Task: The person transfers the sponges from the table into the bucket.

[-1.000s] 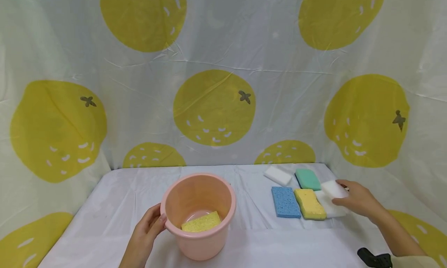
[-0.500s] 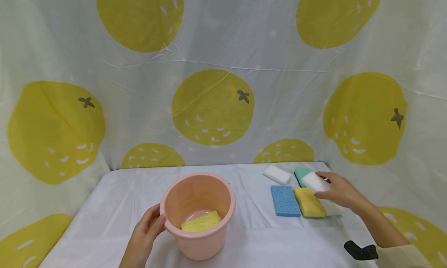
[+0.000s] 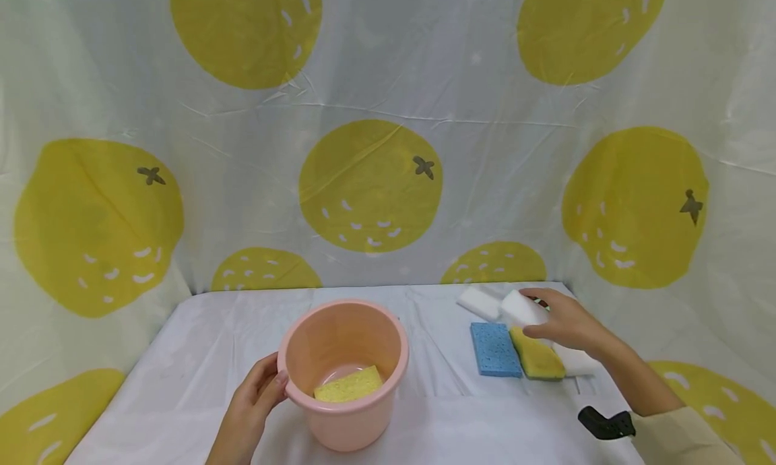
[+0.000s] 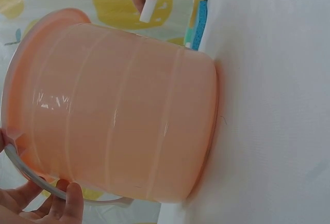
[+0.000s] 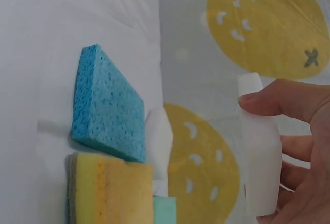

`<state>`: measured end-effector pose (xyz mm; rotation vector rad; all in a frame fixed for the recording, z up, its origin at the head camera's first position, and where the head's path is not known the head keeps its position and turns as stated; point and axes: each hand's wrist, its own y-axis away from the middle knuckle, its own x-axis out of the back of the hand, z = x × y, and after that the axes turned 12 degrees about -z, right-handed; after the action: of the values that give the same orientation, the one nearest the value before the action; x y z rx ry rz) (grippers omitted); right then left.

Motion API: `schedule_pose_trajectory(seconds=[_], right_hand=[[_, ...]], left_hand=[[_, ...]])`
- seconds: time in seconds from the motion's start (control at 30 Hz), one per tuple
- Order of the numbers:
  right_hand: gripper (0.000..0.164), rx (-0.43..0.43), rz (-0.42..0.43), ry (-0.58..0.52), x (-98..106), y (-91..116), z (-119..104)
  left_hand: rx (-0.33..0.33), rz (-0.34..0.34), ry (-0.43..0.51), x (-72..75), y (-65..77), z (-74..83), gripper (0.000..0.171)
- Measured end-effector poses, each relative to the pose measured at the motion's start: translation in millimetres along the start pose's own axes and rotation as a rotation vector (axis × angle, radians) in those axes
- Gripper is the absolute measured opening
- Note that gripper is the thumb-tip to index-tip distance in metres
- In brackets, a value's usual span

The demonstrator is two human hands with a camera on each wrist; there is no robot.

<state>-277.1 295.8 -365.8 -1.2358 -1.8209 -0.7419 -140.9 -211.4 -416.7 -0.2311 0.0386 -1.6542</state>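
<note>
Clearly, a white block is pinched between the thumb and fingers of the right hand, raised above the table. Below lie a blue sponge, a waisted yellow sponge and more white pieces; a green one seems mostly hidden. The left hand grips the rim of a pink bucket, inside which a porous yellow sponge rests.

Worn at near right: a plain cream sleeve; at its end, a curved black wrist mount.
</note>
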Motion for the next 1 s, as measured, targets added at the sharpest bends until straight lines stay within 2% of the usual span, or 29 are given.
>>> schedule_pose_trajectory(seconds=[0.17,0.37,0.6,0.83,1.0], right_hand=[[0.074,0.053,0.003,0.004,3,-7,-14],[0.076,0.072,-0.032,0.001,6,-15,-28],[0.078,0.133,-0.061,-0.021,8,-24,-42],[0.074,0.203,-0.080,-0.045,7,-28,-57],[0.072,0.251,-0.086,-0.035,6,-29,-71]], left_hand=[[-0.006,0.002,0.000,0.1,-0.4,0.8,0.044],[-0.010,0.003,-0.001,-0.1,-1.8,1.2,0.044],[0.031,0.003,0.008,0.5,-2.9,0.9,0.047],[0.007,0.000,0.002,1.3,-1.6,0.2,0.046],[0.016,0.004,0.002,0.9,-1.3,0.2,0.046]])
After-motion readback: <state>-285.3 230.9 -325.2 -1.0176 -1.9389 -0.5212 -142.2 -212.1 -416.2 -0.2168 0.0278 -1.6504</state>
